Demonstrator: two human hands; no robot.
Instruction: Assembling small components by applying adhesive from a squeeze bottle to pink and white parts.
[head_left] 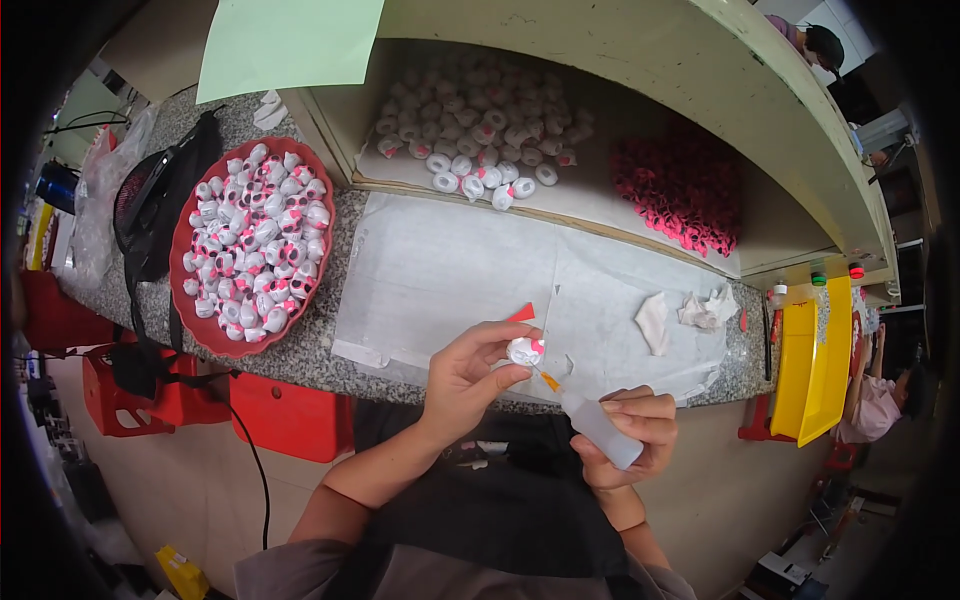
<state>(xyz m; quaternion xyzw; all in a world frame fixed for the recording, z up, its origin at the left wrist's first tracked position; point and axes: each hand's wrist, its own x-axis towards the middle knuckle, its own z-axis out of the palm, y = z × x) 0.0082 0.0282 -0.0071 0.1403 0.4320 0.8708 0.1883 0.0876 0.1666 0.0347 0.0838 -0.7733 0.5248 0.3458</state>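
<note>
Between the thumb and fingers of my left hand (pixel 472 375) is a small round white piece (pixel 524 351) with a pink patch. My right hand (pixel 640 435) grips a translucent squeeze bottle (pixel 603 432), tilted so its orange-based nozzle (pixel 549 381) points up and left. The thin tip reaches the underside of the white piece; whether it touches, I cannot tell. Both hands are over the near edge of the white sheet (pixel 450 270) covering the worktop. Just past my left fingertips lies a small red pointed piece (pixel 522 313).
A red basket (pixel 180 268) heaped with similar white-and-pink pieces stands left. White ring-shaped pieces (pixel 480 180) and a pile of pink pieces (pixel 680 200) fill the shelf ahead. Crumpled white tissues (pixel 652 322) lie right, near a yellow tray (pixel 795 370). Red stools (pixel 293 415) stand below. Other people are at far right.
</note>
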